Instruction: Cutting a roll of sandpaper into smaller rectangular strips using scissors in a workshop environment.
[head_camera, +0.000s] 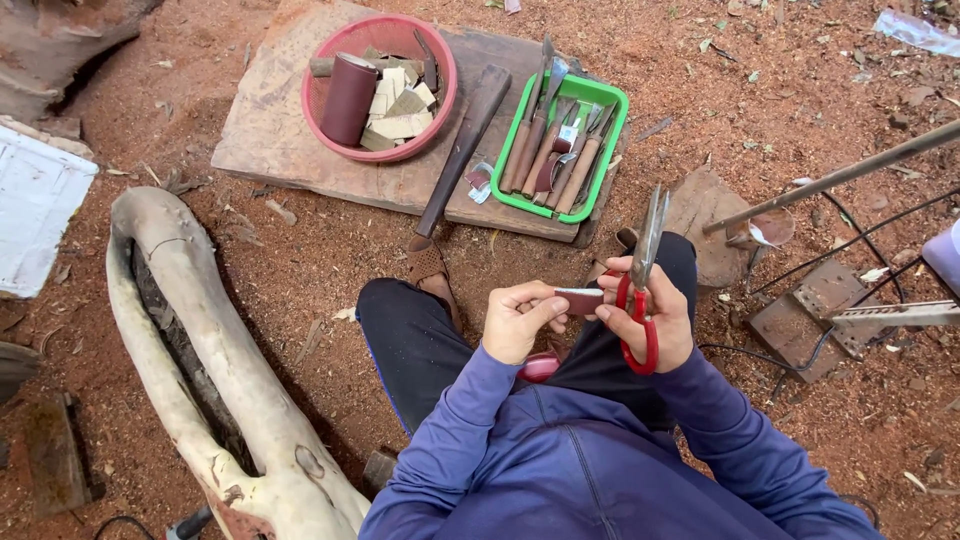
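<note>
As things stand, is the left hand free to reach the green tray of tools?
Probably not right away: the left hand is pinching a small dark strip. The path to the green tray looks open, over the knees.

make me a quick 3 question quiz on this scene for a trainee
1. True or false: the right hand holds red-handled scissors with the blades pointing up.
2. What does the left hand pinch? A) a small dark reddish strip B) a chisel C) a wood block
3. Which container holds the wooden-handled tools: the red round basket or the green tray?

Key: 1 true; 2 A; 3 the green tray. Both containers sit on a wooden board.
</note>
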